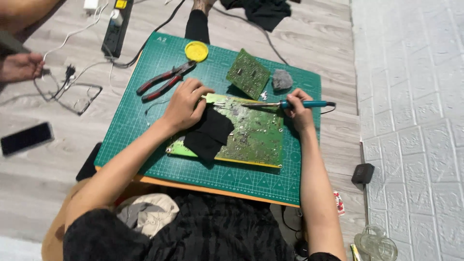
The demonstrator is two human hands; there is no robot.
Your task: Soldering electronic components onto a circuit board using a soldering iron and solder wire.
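R hand (pixel 299 112) is wrapped around the teal handle of a soldering iron (pixel 290 104), fingers closed on it, tip pointing left w/ its end on the upper part of a large green circuit board (pixel 251 137). L hand (pixel 186 104) is curled, pressing down on the board's top-left edge, fingertips closed on something small I can't make out; a black cloth (pixel 209 133) lies under the wrist and over the board's left portion. Board lies flat near the middle of a green cutting mat (pixel 145 125), which sits on a tan panel across the person's lap. Just above the iron: a smaller green circuit board (pixel 248 73), tilted up, and a grey wad of cleaning wool (pixel 282 79) beside it on the right. Upper left of mat: red-handled pliers (pixel 164 80) and a round yellow tin (pixel 196 50). Off the mat, on the wood floor: black power strip (pixel 116 26) w/ cables, a dark phone (pixel 26 138), and another person's hand (pixel 20 66) at far left.
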